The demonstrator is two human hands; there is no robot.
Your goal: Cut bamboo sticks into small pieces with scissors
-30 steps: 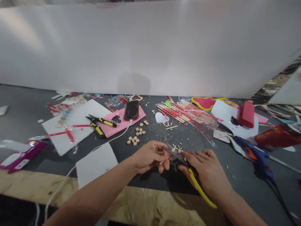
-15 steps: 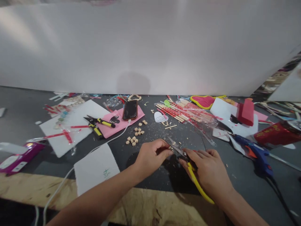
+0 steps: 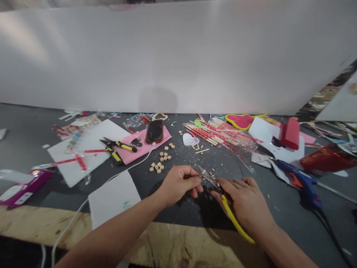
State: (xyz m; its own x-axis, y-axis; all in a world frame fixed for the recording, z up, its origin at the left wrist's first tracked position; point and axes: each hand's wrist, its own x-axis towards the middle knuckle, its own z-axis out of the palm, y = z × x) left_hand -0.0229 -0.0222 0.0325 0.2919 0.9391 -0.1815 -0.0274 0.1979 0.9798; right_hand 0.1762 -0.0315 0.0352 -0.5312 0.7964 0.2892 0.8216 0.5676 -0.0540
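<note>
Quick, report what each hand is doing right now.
Left hand: fingers pinched together near the blade tips; whether they grip a small piece cannot be told.
Right hand: closed on the yellow-handled scissors.

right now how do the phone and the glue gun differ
The phone is a flat slab with a dark screen; the glue gun is pistol-shaped, blue with an orange trigger. The phone has a white cable, the glue gun a black cord. The phone rests on pink paper; the glue gun's handle lies over the dark tabletop.
</note>
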